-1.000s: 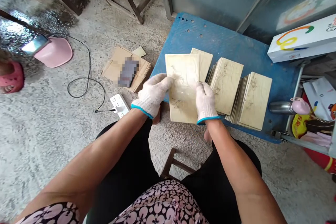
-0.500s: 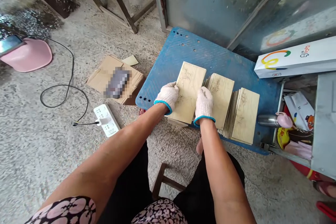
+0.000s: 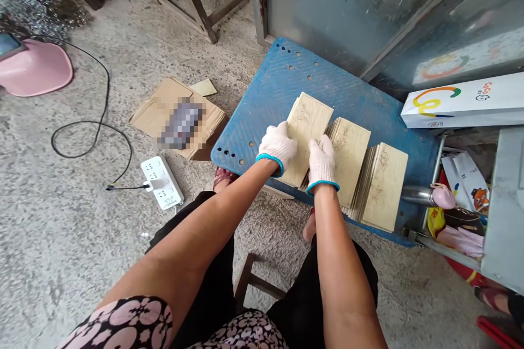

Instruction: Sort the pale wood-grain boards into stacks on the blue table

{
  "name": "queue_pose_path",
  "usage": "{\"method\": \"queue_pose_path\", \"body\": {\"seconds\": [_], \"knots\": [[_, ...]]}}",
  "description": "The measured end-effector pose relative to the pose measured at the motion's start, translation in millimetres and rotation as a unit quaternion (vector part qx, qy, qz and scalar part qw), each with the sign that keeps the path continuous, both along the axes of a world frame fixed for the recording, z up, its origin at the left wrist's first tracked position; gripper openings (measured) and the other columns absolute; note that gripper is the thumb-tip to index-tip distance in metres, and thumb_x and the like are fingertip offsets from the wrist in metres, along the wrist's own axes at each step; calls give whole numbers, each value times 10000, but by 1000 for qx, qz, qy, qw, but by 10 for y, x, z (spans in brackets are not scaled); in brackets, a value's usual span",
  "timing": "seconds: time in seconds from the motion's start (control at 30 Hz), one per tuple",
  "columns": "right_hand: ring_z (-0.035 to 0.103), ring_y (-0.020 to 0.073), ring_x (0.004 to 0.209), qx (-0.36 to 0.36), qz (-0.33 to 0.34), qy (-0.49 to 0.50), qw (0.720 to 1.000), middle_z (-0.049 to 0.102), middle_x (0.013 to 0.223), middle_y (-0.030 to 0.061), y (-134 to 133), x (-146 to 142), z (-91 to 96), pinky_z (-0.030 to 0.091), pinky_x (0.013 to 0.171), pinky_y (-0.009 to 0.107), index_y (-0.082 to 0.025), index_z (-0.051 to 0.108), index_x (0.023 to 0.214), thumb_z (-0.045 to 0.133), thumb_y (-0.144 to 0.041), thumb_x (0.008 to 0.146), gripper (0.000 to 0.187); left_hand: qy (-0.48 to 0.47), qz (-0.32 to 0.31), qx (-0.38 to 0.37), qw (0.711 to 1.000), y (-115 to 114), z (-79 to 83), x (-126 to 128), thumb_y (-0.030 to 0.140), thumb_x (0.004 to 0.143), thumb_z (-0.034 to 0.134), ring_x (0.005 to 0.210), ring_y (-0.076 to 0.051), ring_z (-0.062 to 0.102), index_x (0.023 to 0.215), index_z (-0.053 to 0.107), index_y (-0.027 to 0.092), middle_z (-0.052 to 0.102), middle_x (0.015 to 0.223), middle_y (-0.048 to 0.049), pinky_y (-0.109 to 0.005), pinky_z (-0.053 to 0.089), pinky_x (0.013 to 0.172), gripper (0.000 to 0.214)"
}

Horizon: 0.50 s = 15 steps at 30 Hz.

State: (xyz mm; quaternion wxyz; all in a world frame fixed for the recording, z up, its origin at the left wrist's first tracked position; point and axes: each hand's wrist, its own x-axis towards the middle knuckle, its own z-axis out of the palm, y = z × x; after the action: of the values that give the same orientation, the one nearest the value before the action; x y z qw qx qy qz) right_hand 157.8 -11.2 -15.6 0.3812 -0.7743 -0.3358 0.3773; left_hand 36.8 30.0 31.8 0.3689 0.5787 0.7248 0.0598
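Observation:
Both of my hands wear white knit gloves with blue cuffs. My left hand (image 3: 279, 144) presses with curled fingers against the left side of the leftmost stack of thin wooden boards (image 3: 310, 117). Against that stack's right side, my right hand (image 3: 322, 159) closes with its thumb near the top edge. A middle stack of boards (image 3: 351, 139) stands just right of my right hand, slightly fanned out. Farther right is another stack of boards (image 3: 385, 185), its sheets also leaning in layers. All lie on a blue plastic table (image 3: 262, 98). The fingertips are partly hidden.
A steel flask (image 3: 420, 195) lies at the table's right end, near a white paper bag (image 3: 462, 99) and a grey cabinet (image 3: 507, 202). On the floor at left are a cardboard box (image 3: 159, 103), a power strip (image 3: 164, 185) and a black cable (image 3: 107, 92).
The leftmost stack now sits closer to the middle stack, and my left hand has moved right with it. My right hand stays at its right side. The view has shifted slightly.

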Motion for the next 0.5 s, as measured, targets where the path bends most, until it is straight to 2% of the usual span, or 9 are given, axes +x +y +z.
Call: {"method": "queue_pose_path", "body": {"seconds": [0.17, 0.3, 0.4, 0.5], "knots": [[397, 281, 1445, -41, 16, -29, 999, 420, 1559, 134, -23, 46, -8, 282, 1213, 491, -164, 465, 1469, 543, -522, 858, 713, 49, -38, 16, 998, 38, -27, 5, 314, 888, 580, 1051, -380, 618, 1139, 658, 204, 552, 1124, -162, -497, 528, 883, 285], [384, 272, 1457, -47, 25, -14, 998, 385, 1582, 127, -20, 41, 4, 264, 1226, 477, -150, 419, 1506, 536, -503, 860, 745, 25, -35, -6, 999, 45, -21, -34, 309, 898, 562, 1031, -376, 626, 1085, 685, 224, 557, 1118, -150, -491, 527, 875, 240], [388, 268, 1454, -52, 28, -14, 998, 390, 1580, 126, -4, 3, 60, 282, 1221, 448, -153, 417, 1509, 532, -501, 856, 749, 3, 19, 35, 999, 48, 31, -55, 324, 919, 549, 1045, -354, 623, 1083, 690, 236, 567, 1125, -129, -482, 518, 903, 234], [447, 274, 1405, -40, 39, -32, 998, 483, 1511, 136, 9, -19, 124, 338, 1184, 440, -155, 482, 1454, 516, -476, 862, 674, -11, 91, 124, 988, 89, 102, -98, 358, 933, 547, 1170, -331, 575, 1303, 606, 268, 547, 1276, -103, -462, 479, 994, 385]]}}
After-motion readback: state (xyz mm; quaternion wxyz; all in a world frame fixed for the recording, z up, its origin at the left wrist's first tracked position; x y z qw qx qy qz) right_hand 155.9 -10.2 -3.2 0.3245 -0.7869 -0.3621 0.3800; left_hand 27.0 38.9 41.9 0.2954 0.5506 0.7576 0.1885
